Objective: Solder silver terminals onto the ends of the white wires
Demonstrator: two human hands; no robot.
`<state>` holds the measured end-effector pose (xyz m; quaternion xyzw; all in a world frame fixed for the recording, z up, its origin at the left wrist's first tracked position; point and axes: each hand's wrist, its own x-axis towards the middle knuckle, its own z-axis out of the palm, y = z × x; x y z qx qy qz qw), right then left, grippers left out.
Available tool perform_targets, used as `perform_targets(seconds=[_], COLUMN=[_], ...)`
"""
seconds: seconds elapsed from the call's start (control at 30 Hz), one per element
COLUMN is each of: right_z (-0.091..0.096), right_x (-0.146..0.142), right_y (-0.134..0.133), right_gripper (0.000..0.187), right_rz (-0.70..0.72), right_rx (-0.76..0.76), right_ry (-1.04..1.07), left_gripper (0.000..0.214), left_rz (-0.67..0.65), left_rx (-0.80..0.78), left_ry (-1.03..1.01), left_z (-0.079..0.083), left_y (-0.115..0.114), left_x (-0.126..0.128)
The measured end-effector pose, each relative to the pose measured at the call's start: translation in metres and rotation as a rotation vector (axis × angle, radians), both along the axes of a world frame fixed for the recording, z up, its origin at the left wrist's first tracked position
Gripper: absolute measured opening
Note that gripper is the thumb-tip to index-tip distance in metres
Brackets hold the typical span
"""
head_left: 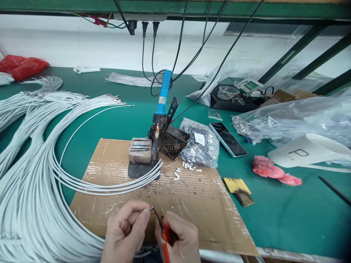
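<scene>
My left hand (126, 231), low in the middle of the view, pinches the end of a thin cable (151, 208) between thumb and finger; small coloured wire tips seem to show there. Just to its right, my right hand (179, 237) is closed around red-handled pliers (165, 233). A thin dark strand or tip reaches from the pliers to the pinched end; I cannot tell which it is. Both hands are over a cardboard sheet (203, 204). Beyond them, several white cables (117, 189) curve across the cardboard, their ends near the soldering iron stand (134, 171).
A blue-handled soldering iron (163, 91) stands upright behind a sponge block (140, 155). Large bundles of white cables (33, 190) fill the left. A bag of small parts (201, 142), loose white connectors (177, 175), a phone (228, 139) and pink cloth (274, 171) lie right.
</scene>
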<state>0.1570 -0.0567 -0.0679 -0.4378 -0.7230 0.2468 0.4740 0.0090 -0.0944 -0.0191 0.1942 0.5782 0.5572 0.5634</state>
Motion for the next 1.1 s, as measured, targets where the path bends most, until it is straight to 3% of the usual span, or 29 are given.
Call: perform_targets(seconds=[0.17, 0.27, 0.43, 0.6, 0.8, 1.1], right_z=[0.022, 0.023, 0.014, 0.014, 0.024, 0.031], right_x=[0.056, 0.066, 0.041, 0.027, 0.019, 0.003], right_y=[0.019, 0.016, 0.007, 0.007, 0.008, 0.014], right_gripper=[0.054, 0.052, 0.045, 0.046, 0.040, 0.037], right_rz=[-0.332, -0.350, -0.180, 0.045, 0.246, 0.321], right_rx=[-0.015, -0.082, -0.129, -0.104, -0.040, 0.049], right_ry=[0.223, 0.157, -0.059, -0.215, -0.320, -0.306], left_gripper=[0.049, 0.049, 0.056, 0.062, 0.045, 0.025], left_rz=[0.118, 0.039, -0.049, -0.152, -0.237, -0.318], left_rx=[-0.084, -0.060, -0.023, -0.050, -0.082, -0.196], left_ry=[-0.071, -0.091, -0.009, 0.002, -0.259, -0.583], left_z=[0.005, 0.008, 0.011, 0.011, 0.018, 0.019], left_y=[-0.007, -0.002, 0.006, 0.004, 0.002, 0.001], left_x=[-0.020, -0.017, -0.005, -0.008, -0.019, -0.038])
